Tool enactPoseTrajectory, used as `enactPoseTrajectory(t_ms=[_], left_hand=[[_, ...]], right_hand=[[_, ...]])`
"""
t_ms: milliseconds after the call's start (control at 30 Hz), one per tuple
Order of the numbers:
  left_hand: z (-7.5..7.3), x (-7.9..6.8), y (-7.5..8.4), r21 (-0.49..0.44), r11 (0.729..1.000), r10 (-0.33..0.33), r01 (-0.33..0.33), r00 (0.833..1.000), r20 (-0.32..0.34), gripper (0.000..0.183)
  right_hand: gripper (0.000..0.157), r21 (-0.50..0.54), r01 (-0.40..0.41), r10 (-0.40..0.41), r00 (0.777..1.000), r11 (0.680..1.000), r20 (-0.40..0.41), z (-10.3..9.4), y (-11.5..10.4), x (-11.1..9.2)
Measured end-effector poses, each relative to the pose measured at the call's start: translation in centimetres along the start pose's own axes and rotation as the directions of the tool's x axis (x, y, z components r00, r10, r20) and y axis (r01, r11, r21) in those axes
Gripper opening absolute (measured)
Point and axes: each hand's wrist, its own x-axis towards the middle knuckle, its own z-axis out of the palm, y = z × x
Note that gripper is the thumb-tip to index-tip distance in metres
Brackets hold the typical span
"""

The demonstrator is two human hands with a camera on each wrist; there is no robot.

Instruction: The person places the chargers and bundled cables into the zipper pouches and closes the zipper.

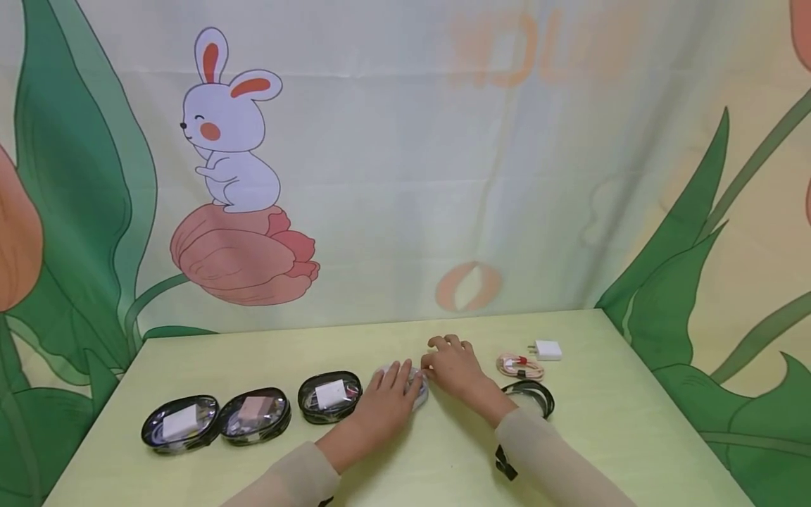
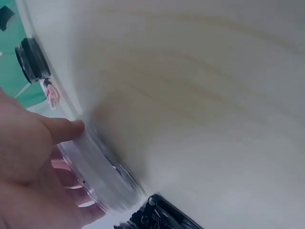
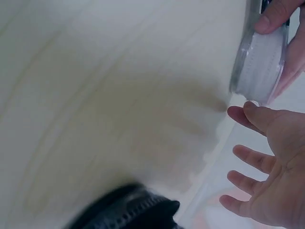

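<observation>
My left hand (image 1: 391,398) grips a clear oval zip case (image 2: 102,171) with a pale rim, thumb on one side and fingers on the other. In the right wrist view, the thumb and forefinger of my right hand (image 3: 271,162) meet at the near end of the case; any zipper pull between them is too small to make out. The other right fingers are spread apart. In the head view, the left hand covers much of the case, so its contents are mostly hidden.
Three black-rimmed clear cases (image 1: 331,396) with small items inside stand to the left. Another black-rimmed case (image 1: 538,389) sits partly behind the right forearm. Beyond it lie a coiled pink cable (image 1: 521,367) and a white plug adapter (image 1: 548,350). A printed curtain (image 1: 374,211) hangs behind the table.
</observation>
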Motion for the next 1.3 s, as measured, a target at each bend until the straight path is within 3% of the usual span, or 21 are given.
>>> enactPoseTrajectory(t_ms=[167, 467, 767, 1133, 1300], left_hand=[[0.1, 0.6, -0.2, 0.018, 1.0, 0.005, -0.004, 0.999, -0.046, 0.043], [-0.6, 1.5, 0.3, -0.115, 0.993, -0.025, 0.014, 0.995, -0.095, 0.059], [-2.2, 3.4, 2.8, -0.092, 0.99, 0.099, -0.11, 0.988, -0.122, 0.056], [-2.6, 5.5, 6.1, -0.078, 0.96, 0.254, -0.27, 0.952, -0.172, 0.05], [-2.4, 5.9, 7.0, -0.127, 0.938, 0.298, -0.322, 0.938, -0.176, 0.048]], right_hand=[[0.013, 0.033, 0.016, -0.015, 1.0, 0.999, -0.012, -1.3, 1.3, -0.7], [0.02, 0.092, 0.011, -0.01, 1.0, 0.996, -0.009, -3.8, 4.0, -2.5], [0.021, 0.095, 0.029, -0.025, 0.999, 0.995, -0.043, -5.7, 6.5, -4.6], [0.022, 0.109, -0.046, 0.051, 0.998, 0.993, -0.044, -6.5, 9.9, -7.2], [0.021, 0.128, -0.065, 0.07, 0.997, 0.99, -0.033, -6.2, 10.8, -8.2]])
